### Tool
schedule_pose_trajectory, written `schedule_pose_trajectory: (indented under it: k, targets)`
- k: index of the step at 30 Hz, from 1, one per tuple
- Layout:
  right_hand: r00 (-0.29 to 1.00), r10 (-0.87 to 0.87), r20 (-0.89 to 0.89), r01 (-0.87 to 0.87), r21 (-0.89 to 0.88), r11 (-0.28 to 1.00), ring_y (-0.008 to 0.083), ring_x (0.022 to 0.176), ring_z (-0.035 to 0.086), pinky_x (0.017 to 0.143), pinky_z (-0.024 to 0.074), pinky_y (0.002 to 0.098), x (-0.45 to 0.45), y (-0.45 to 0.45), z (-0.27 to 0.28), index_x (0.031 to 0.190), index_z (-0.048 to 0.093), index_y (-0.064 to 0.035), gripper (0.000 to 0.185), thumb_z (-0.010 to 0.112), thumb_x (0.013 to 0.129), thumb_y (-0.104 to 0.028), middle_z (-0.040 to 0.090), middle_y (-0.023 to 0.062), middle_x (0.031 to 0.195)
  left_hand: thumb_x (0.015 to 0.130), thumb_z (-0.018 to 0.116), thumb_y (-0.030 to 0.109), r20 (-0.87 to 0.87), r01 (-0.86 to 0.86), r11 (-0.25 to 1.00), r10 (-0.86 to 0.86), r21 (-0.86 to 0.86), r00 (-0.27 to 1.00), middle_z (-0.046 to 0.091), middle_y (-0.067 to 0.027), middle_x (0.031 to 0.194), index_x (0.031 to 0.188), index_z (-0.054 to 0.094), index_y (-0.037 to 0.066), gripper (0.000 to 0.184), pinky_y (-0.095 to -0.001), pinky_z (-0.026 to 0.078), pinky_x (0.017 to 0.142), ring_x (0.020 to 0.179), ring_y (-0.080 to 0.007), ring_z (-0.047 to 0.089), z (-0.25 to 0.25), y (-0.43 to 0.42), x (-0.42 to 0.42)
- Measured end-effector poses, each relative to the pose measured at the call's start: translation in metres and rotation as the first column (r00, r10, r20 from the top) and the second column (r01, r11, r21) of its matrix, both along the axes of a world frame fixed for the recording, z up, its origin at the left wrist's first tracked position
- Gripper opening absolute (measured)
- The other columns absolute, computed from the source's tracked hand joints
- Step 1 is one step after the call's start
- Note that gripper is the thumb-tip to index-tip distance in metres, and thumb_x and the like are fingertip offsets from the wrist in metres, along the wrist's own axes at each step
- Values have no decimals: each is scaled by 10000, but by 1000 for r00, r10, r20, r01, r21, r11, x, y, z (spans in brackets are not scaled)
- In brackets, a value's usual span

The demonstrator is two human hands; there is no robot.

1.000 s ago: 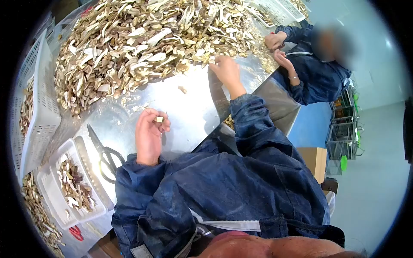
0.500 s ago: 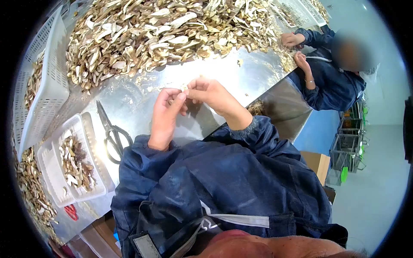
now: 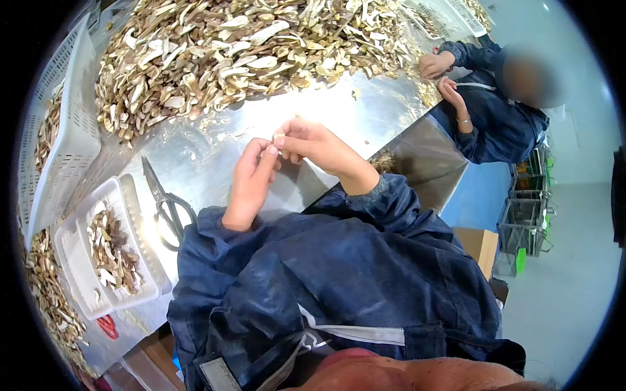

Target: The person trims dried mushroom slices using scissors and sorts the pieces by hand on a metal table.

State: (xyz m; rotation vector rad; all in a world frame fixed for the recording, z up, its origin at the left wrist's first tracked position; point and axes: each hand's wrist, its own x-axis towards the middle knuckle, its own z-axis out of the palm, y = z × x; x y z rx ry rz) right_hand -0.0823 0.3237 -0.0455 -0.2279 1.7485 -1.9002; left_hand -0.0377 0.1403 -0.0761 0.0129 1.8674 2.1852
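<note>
Fingers (image 3: 264, 161) of the left hand (image 3: 250, 186) and right hand (image 3: 323, 153) meet tip to tip, narrow, both pinching one small pale piece (image 3: 280, 139); its outline is mostly hidden. Piece sits between the thumbs, above the near part of the metal tabletop (image 3: 202, 140), short of the big pile (image 3: 248, 55) of mushroom slices. Both wrists come out of dark blue sleeves (image 3: 398, 195). Glare on the tabletop just beyond the hands; a loose crumb (image 3: 355, 95) lies near the pile edge. Left of the left hand: black-handled scissors (image 3: 171, 215) flat on the tabletop, blades pointing far. Further left, a white tray (image 3: 124, 300) with two compartments; slices fill much of the right one, a small bit lies in the left. Red handles (image 3: 107, 327) at the tray's near end. Far left: tall white basket (image 3: 72, 156), tilted in view, slices inside; another heap (image 3: 49, 280) of slices left of the tray. Far right: co-worker (image 3: 492, 124) in dark blue, both hands at the pile's right edge, a second white basket (image 3: 466, 23) beyond. Right background: cardboard box (image 3: 482, 251), wire racks (image 3: 525, 208), blue floor (image 3: 476, 189), pale wall (image 3: 574, 267).
</note>
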Motion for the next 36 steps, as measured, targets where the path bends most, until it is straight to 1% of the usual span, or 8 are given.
schedule_pose_trajectory:
  k: [3, 6, 9, 15, 21, 27, 33, 36]
  targets:
    - [999, 43, 28, -44, 8, 999, 59, 728, 553, 627, 436, 222, 1, 6, 2, 1031, 661, -46, 183, 671, 994, -225, 636, -14, 833, 1065, 526, 263, -142, 42, 993, -58, -109, 988, 569, -7, 776, 1022, 582, 34, 239, -245, 403, 619, 669, -78, 483, -7, -1, -1]
    - [993, 119, 10, -119, 105, 987, 57, 711, 539, 611, 420, 213, -2, 13, 5, 1011, 655, -53, 173, 663, 1001, -226, 623, -16, 814, 1066, 521, 266, -140, 77, 977, -107, -199, 984, 554, -5, 755, 1018, 575, 32, 245, -267, 406, 620, 671, -92, 485, 0, 1, 1]
    - [994, 109, -7, -108, 78, 991, 56, 688, 522, 592, 402, 207, -1, 13, -1, 998, 650, -59, 170, 659, 1004, -228, 608, -15, 790, 1067, 524, 281, -125, 102, 978, -126, -184, 984, 538, 14, 738, 1030, 577, 52, 239, -249, 395, 585, 648, -72, 473, -7, 1, 0]
    - [996, 91, 15, -91, 19, 996, 54, 660, 507, 573, 388, 211, -1, 10, -7, 1004, 646, -58, 146, 637, 1015, -204, 596, -19, 769, 1072, 519, 296, 6, 143, 990, -143, -12, 990, 494, 55, 721, 1052, 566, 97, 205, -197, 318, 502, 585, -18, 402, -9, 0, 0]
    - [993, 81, 85, -70, -129, 989, 53, 635, 489, 566, 377, 206, -1, 11, -18, 1031, 642, -48, 142, 624, 1019, -189, 584, -14, 754, 1075, 514, 290, 17, 157, 987, -158, 28, 987, 485, 63, 718, 1037, 565, 99, 201, -196, 300, 503, 577, -13, 381, -3, -1, 0]
    - [992, 43, 122, -34, -77, 996, 54, 605, 473, 542, 365, 204, -2, 10, -18, 1018, 652, -44, 155, 625, 1018, -197, 582, -17, 739, 1071, 517, 284, 60, 136, 990, -138, 27, 989, 486, 62, 715, 1010, 565, 106, 194, -192, 298, 508, 579, -13, 385, 2, -1, 0]
    - [998, 6, 66, 0, -88, 996, 53, 593, 458, 527, 335, 205, 2, 5, -17, 1006, 655, -52, 152, 634, 1011, -202, 584, -15, 732, 1078, 491, 294, 190, 135, 969, -175, 207, 966, 463, 53, 715, 969, 530, 127, 203, -190, 285, 530, 588, -33, 379, 9, -3, 0]
    - [993, 11, 117, 11, -181, 983, 55, 583, 445, 525, 322, 208, 4, 2, -18, 992, 647, -58, 140, 624, 1015, -194, 579, -13, 728, 1077, 494, 291, 227, 118, 958, -181, 262, 957, 458, 52, 714, 964, 525, 125, 203, -199, 279, 530, 579, -39, 370, 10, -5, -1]
